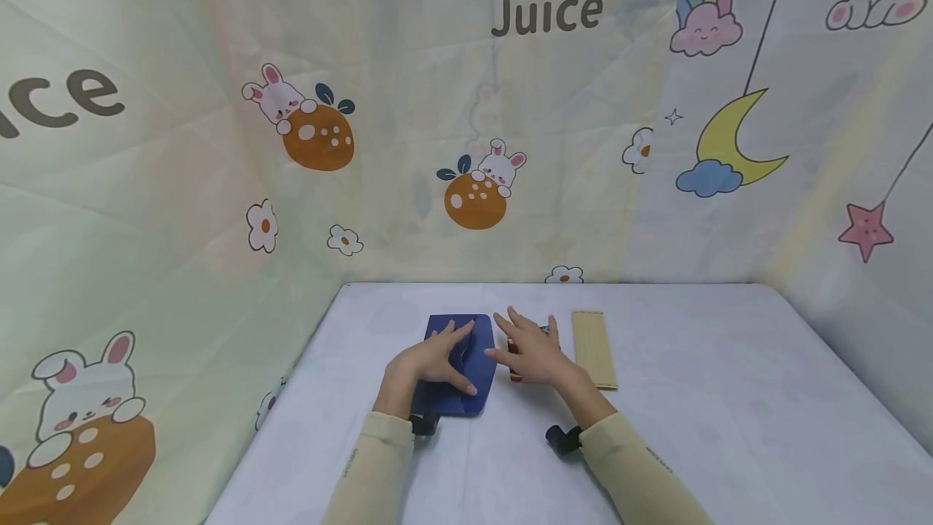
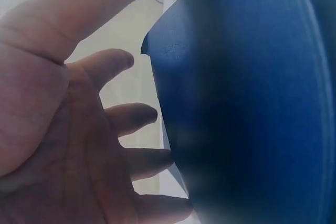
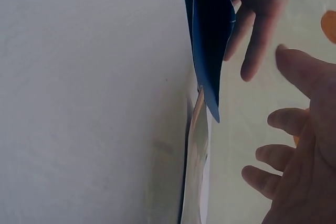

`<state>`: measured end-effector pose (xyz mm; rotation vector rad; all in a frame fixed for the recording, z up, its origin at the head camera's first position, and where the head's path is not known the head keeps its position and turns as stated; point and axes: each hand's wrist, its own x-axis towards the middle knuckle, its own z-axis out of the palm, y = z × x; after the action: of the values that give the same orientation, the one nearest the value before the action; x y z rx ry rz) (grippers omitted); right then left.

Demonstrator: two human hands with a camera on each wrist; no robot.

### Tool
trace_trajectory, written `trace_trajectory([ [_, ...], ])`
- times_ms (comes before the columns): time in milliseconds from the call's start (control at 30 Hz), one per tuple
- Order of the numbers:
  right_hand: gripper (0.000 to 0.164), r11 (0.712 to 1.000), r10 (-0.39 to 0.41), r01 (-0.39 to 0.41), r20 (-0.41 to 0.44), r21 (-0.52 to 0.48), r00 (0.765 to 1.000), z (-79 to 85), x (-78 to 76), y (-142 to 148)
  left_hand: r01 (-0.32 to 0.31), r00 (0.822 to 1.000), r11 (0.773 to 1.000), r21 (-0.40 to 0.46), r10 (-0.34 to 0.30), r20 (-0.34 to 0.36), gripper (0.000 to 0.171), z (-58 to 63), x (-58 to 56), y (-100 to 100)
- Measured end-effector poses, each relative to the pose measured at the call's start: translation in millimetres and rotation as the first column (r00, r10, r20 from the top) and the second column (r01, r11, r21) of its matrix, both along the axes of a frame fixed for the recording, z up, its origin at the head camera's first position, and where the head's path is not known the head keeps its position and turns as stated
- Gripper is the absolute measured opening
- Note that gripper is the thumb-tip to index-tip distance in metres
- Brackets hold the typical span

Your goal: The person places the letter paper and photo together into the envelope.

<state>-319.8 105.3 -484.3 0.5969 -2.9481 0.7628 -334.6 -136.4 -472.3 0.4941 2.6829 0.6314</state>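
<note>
So the person's got both hands out front, not touching each other, fingers spread and nothing gripped in either one. The left hand (image 1: 436, 359) is right over a dark blue envelope-like piece (image 1: 479, 356), covering a good chunk of its middle. Left wrist view has those fingertips right up by its edge, but can't tell if they're actually making contact. From the right wrist side you can see the blue layers gaping apart a bit.

The right hand (image 1: 538, 356) is palm-down over a small colorful flat thing (image 1: 515, 377), with bits of red peeking out around it. Its thumb tip lines up with the blue piece's near edge in the head view; again, can't tell if it touches. Too covered to say what the small thing is.

Just beyond the right hand, on its outer side, a pale tan strip (image 1: 594, 351) lies lengthwise, clear of the fingers. Behind the hands, each wrist has a black camera (image 1: 563, 440) by the cuff of a beige sleeve (image 1: 637, 460).

Under all of it is a white tabletop (image 1: 496, 476), and past the far edge hangs a pastel cloth backdrop (image 1: 408, 104) with bunnies, flowers and "Juice" lettering.
</note>
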Motion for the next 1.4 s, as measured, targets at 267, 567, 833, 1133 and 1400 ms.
trace_trajectory([
  [267, 0.073, 0.995, 0.090, -0.091, 0.040, 0.030, 0.995, -3.1, 3.4, -2.6, 0.001, 1.000, 1.000, -0.003, -0.001, -0.005, 0.122, -1.2, -0.6, -2.0],
  [567, 0.072, 0.989, 0.125, -0.132, 0.098, 0.063, 0.987, -6.5, 4.1, -4.6, -0.024, 0.999, 1.000, 0.009, 0.024, -0.032, 0.117, -5.6, -0.7, 1.4],
  [833, 0.067, 0.985, 0.147, -0.157, 0.135, 0.067, 0.980, -7.9, 6.4, -5.4, -0.019, 0.999, 1.000, 0.019, 0.020, -0.042, 0.113, -7.8, -0.8, 2.9],
  [1133, 0.065, 0.977, 0.175, -0.192, 0.166, 0.093, 0.971, -7.5, 6.9, -5.5, 0.062, 0.997, 0.998, 0.019, -0.062, -0.038, 0.062, -7.1, -1.5, 5.7],
  [1400, 0.068, 0.972, 0.175, -0.197, 0.165, 0.131, 0.971, -8.1, 5.5, -5.7, 0.067, 0.997, 0.997, 0.047, -0.065, -0.042, 0.030, -6.7, -4.1, 3.5],
])
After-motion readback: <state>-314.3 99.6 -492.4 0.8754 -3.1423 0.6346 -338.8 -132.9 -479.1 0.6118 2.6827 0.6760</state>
